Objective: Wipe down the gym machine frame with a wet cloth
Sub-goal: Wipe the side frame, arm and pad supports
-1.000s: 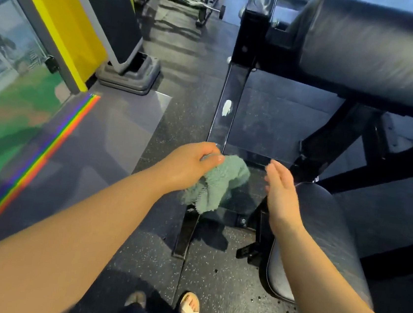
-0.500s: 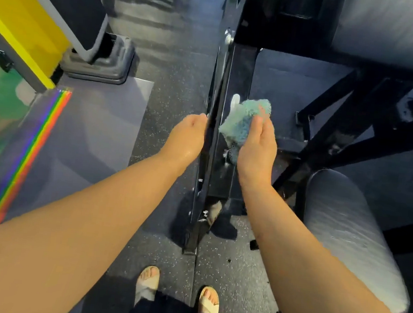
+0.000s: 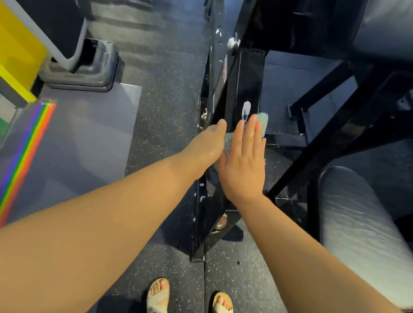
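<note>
Cloth (image 3: 262, 119), fluffy and blue-green, lies on the black frame bar (image 3: 245, 78) under the right hand (image 3: 244, 165), whose straight, close-together fingers press it flat. Just beside it the left hand (image 3: 208, 146) touches the bar's side; I cannot tell how its fingers lie

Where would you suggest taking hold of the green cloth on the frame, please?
Probably the cloth by its bunched far end, which pokes out past the right hand; flat fingers pin the rest to the frame bar. Come from the bar's open right side.
</note>
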